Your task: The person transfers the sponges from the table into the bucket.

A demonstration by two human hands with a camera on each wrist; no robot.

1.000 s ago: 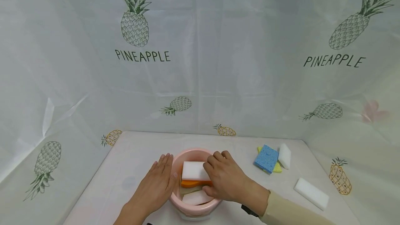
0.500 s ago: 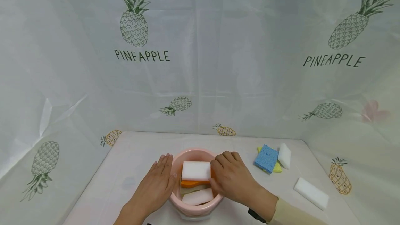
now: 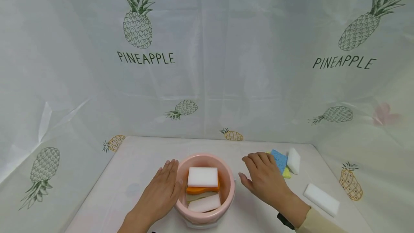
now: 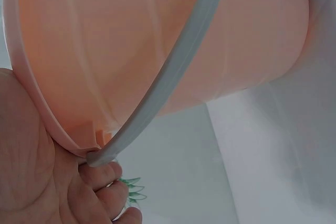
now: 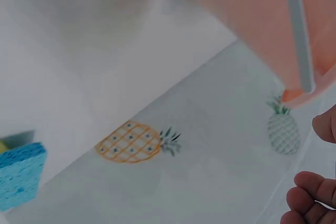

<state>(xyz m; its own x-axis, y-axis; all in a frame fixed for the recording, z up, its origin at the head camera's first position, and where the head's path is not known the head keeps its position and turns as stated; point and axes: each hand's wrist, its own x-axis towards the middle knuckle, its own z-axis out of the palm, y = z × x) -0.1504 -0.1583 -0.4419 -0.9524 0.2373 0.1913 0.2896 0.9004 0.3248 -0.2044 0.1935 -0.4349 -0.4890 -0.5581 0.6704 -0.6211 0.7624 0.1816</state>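
A pink bucket point(image 3: 203, 219) stands on the table, holding a stack of sponges. On top lies a white sponge block point(image 3: 202, 176), over an orange sponge point(image 3: 198, 190); a paler block point(image 3: 205, 203) leans in front. My left hand point(image 3: 163, 191) rests along the bucket's left rim, fingers straight. In the left wrist view, its palm lies against the rim beside the end of the grey handle point(image 4: 157, 90). My right hand point(image 3: 266, 181) is above the table between the bucket and the blue sponge point(image 3: 280, 159), holding nothing, its fingers loosely bent and thumb apart.
At the back right, the blue sponge overlaps a yellow sponge point(image 3: 286, 173), and a white block point(image 3: 293, 161) stands close by. Another white block point(image 3: 321, 199) lies nearer the right edge. A pineapple-print curtain point(image 3: 213, 67) rises behind the white table point(image 3: 142, 154).
My right hand has let go of the white sponge block on the stack and moved right, out of the bucket toward the blue sponge. The left hand has stayed at the rim.
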